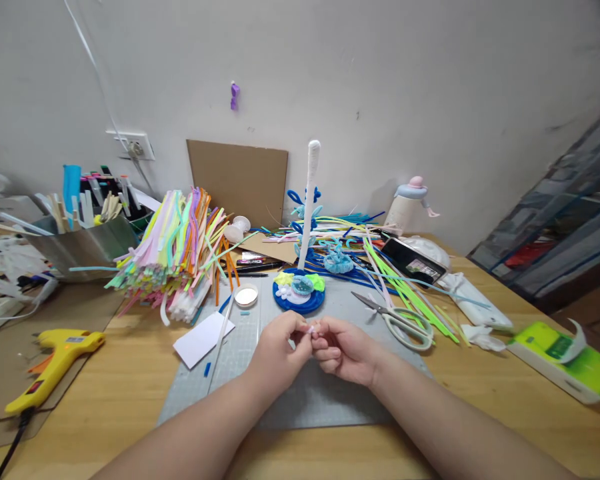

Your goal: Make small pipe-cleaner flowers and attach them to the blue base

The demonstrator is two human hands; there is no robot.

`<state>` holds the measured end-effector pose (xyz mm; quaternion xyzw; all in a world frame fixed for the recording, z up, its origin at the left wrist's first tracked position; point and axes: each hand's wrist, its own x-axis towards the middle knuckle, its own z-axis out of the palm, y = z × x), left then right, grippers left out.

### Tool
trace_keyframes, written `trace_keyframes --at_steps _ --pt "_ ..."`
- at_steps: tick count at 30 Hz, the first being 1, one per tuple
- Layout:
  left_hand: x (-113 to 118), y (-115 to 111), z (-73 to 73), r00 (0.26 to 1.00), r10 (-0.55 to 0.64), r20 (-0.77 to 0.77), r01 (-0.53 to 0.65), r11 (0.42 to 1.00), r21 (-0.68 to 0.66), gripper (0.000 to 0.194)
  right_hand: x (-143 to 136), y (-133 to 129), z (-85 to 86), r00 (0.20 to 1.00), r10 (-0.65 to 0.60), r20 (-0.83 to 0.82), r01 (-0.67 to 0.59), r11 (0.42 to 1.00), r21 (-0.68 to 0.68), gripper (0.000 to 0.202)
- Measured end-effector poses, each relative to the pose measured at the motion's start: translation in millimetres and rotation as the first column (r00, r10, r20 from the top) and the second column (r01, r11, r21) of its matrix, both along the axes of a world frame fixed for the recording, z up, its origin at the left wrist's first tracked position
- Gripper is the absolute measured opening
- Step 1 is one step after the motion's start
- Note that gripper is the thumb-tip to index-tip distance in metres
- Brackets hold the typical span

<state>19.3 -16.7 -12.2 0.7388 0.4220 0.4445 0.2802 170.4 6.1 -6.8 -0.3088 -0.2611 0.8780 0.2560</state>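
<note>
My left hand (281, 347) and my right hand (344, 350) meet over the grey cutting mat (330, 410), their fingertips pinched round a tiny pale piece (311, 330). What the piece is cannot be made out. Just beyond my fingers stands a round blue base (300, 305) with yellow, green, white and light blue fuzzy shapes on it. A white wrapped stem (309, 207) rises upright from behind those shapes. Blue curled pieces (300, 227) show beside the stem. Scissors (400, 323) lie on the mat to the right of my right hand.
A yellow glue gun (55, 367) lies at the left. Bundled pipe cleaners (165, 257) and a white card (203, 340) are nearer the mat. Loose green stems (410, 287), a phone (414, 260) and a green tissue pack (565, 357) are at the right.
</note>
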Motion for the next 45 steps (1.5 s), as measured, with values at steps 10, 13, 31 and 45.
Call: trace_keyframes --at_steps 10,13,31,45 --pt "-3 7 -4.4 0.998 0.066 0.021 -0.065 0.997 -0.044 0.009 -14 -8 -1.6 0.904 -0.356 0.237 0.189 0.829 0.526 0.021" --pt "-4 6 -2.5 0.999 0.050 0.001 -0.050 0.998 -0.032 0.009 -12 -9 -2.0 0.913 -0.346 0.215 0.206 0.848 0.487 0.018" --pt "-6 13 0.8 0.960 -0.138 0.242 0.210 0.931 -0.300 0.014 0 -3 -4.9 0.989 -0.130 0.068 0.123 0.987 0.102 0.013" --pt "-9 10 14.1 0.903 -0.253 0.348 0.381 0.846 -0.372 0.006 14 -4 2.4 0.982 0.181 0.052 -0.184 0.980 0.074 0.009"
